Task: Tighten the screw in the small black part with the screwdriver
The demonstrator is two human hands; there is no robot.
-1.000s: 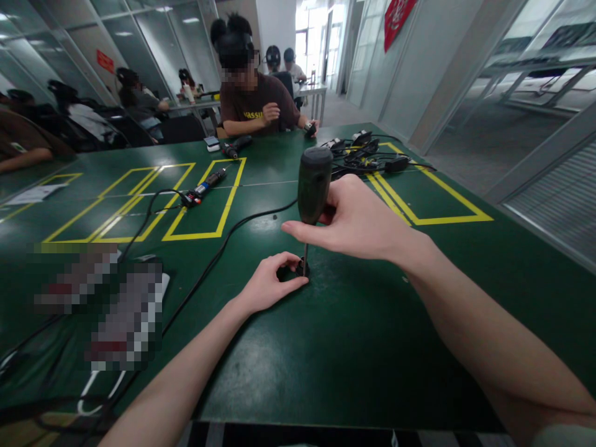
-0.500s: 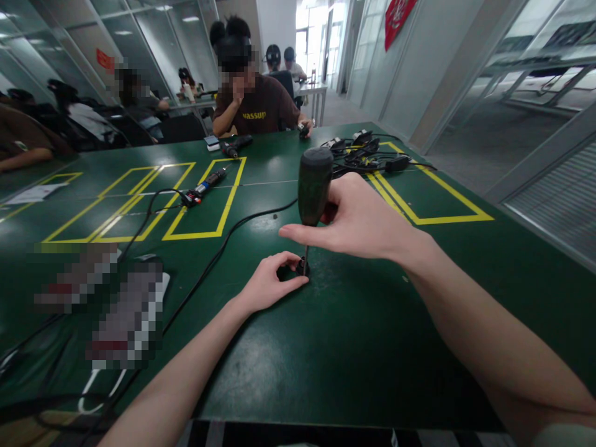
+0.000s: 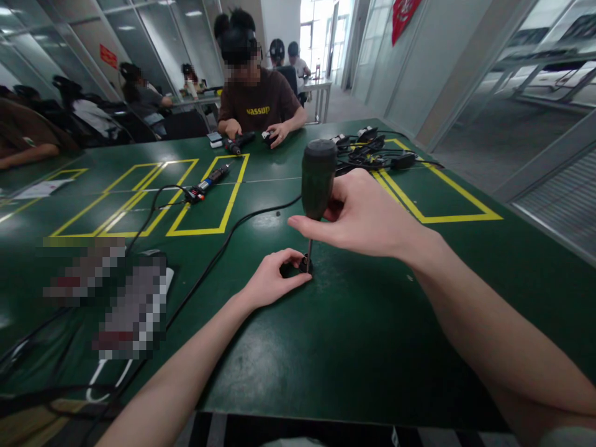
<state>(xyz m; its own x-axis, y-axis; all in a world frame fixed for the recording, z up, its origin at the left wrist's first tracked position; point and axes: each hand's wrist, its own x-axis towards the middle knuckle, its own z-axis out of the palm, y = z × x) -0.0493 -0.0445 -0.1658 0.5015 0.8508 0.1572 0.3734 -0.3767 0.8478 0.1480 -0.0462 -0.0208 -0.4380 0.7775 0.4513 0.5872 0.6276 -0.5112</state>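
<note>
Upright above the table, a screwdriver (image 3: 318, 180) with a thick dark handle is in the grip of my right hand (image 3: 367, 214). My thumb stretches out to the left just below the handle, while the other fingers are partly hidden behind it. The thin shaft runs down to a small black round part (image 3: 305, 263) on the green table (image 3: 354, 347). My left hand (image 3: 274, 279) pinches that part between thumb and fingers, holding it against the tabletop. What the tip touches inside the part is too small to tell.
An electric screwdriver (image 3: 207, 184) with a cable lies at left centre. Tangled black cables (image 3: 367, 152) are at the back right. Two blurred devices sit at left. Across the table, a person (image 3: 261, 93) handles a small dark object beside a power drill (image 3: 238, 143).
The view has shifted slightly. My hands keep their hold on the screwdriver and the black part. The person opposite has lowered a hand from the head to the table.
</note>
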